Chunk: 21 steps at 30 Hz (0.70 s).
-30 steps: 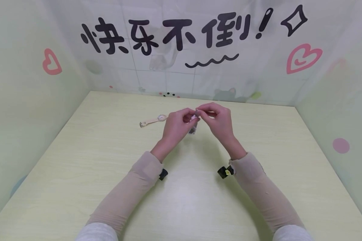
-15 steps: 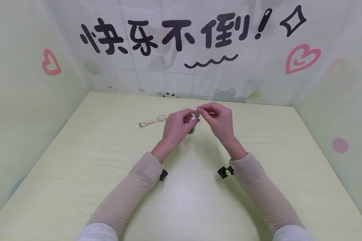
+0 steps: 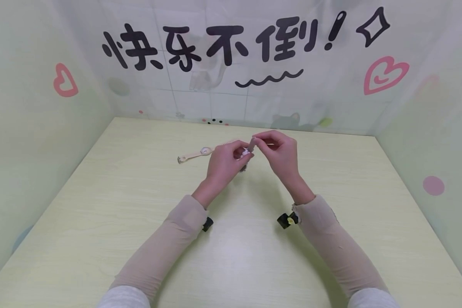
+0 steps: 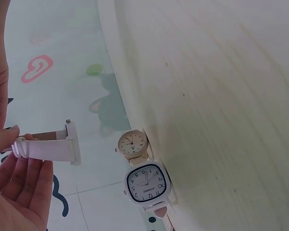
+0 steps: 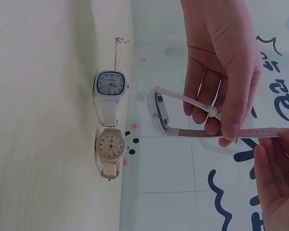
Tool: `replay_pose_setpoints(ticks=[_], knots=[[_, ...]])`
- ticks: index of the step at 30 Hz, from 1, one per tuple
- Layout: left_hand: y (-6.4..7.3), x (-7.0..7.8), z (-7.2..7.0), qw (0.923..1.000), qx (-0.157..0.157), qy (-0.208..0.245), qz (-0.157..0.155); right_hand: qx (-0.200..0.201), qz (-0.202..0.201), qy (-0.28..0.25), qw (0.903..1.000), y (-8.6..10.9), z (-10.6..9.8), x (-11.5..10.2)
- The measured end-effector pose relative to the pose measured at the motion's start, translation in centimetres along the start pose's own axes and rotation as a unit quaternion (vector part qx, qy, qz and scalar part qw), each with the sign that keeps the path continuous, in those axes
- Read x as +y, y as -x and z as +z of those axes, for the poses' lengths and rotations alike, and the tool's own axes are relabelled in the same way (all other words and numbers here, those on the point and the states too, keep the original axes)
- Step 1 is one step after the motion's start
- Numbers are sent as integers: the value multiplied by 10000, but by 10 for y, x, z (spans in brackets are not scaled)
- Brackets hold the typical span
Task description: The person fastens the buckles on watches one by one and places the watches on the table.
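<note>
A wristwatch (image 5: pixel 159 113) with a white strap hangs in the air between my hands, its case to the left in the right wrist view and brown lining showing on one strap half. My left hand (image 3: pixel 225 160) pinches the strap near its keeper loop (image 5: pixel 212 112) and hides part of it. My right hand (image 3: pixel 279 147) pinches the strap's free end (image 5: pixel 257 133), the part with the row of holes, between thumb and fingertips. In the left wrist view the white strap half (image 4: pixel 50 150) faces the camera, and the case appears nearly edge-on.
A square white watch (image 4: pixel 147 183) and a round-dial watch (image 4: pixel 132 143) with a pale strap rest on the wooden table (image 3: pixel 231 256), toward its back edge. Part of this row shows left of my left hand. A printed cloth wall (image 3: pixel 200 102) stands behind.
My right hand has shifted slightly up and right with the strap end, and more strap shows between the hands. The watch case has sunk a little behind my left hand.
</note>
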<state>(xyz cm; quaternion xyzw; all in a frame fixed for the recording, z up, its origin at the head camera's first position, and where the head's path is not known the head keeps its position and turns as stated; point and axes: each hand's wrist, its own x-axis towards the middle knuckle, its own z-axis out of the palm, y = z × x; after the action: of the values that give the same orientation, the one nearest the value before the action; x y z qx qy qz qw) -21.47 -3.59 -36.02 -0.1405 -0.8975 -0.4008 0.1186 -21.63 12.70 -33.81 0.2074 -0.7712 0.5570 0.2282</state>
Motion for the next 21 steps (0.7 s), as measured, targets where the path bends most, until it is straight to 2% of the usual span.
replay_pose_setpoints(ticks=[21], knots=[[1,-6,1,9999,-24,165,-4,165,77,-146,9997,0,0,-3]])
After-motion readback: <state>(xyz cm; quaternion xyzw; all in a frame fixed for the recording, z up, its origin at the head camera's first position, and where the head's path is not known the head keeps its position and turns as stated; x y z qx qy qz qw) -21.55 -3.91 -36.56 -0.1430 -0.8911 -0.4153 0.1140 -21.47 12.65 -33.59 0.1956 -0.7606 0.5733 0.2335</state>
